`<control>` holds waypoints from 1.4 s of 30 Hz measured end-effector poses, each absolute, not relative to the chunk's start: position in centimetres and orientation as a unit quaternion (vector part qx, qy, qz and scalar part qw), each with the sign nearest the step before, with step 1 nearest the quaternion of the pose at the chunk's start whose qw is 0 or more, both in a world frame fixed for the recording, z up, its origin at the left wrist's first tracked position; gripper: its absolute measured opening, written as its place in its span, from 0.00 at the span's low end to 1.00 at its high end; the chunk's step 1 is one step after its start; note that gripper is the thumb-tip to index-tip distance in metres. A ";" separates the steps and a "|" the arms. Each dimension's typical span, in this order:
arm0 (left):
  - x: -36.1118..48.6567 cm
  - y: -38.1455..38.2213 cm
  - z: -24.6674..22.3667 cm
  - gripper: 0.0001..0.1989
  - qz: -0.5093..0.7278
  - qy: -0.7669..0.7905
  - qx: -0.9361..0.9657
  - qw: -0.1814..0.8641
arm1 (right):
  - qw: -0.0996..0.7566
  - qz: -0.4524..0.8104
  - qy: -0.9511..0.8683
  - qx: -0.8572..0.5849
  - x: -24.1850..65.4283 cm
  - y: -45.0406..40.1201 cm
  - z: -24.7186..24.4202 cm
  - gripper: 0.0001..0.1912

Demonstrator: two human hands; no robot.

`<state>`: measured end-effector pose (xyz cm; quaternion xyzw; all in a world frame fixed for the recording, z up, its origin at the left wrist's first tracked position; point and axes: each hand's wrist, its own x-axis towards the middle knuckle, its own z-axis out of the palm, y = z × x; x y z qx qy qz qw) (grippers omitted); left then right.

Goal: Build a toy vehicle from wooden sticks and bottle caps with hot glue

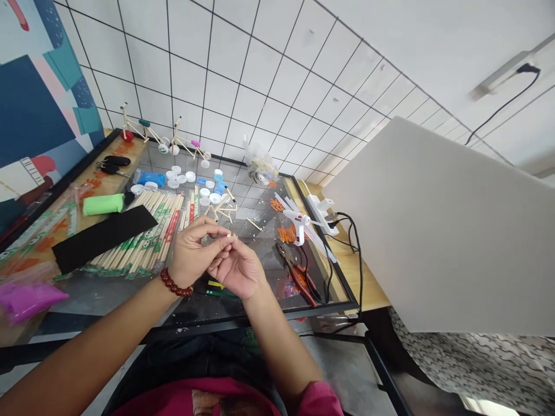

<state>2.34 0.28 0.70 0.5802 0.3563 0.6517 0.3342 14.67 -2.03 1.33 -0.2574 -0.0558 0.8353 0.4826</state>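
Observation:
My left hand, with a bead bracelet at its wrist, is closed in a pinch. Between its fingertips shows a small pale piece, perhaps the end of a wooden stick. My right hand meets it there, palm up, its thumb and fingers pinched at the same piece. Just beyond the fingertips stands a small stick frame with dark tips. A short loose stick lies to its right. Left of my hands are many packaged chopsticks, partly under a black strip.
White and blue bottle caps lie farther back, near finished-looking stick models. To the right are a white glue gun, glue sticks, red-handled pliers and a power strip with cables. A large pale panel stands at right.

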 end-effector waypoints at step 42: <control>0.6 5.2 -3.3 0.34 0.578 0.499 0.595 0.249 | 0.576 0.382 -0.488 -0.533 20.7 9.1 -4.8 0.14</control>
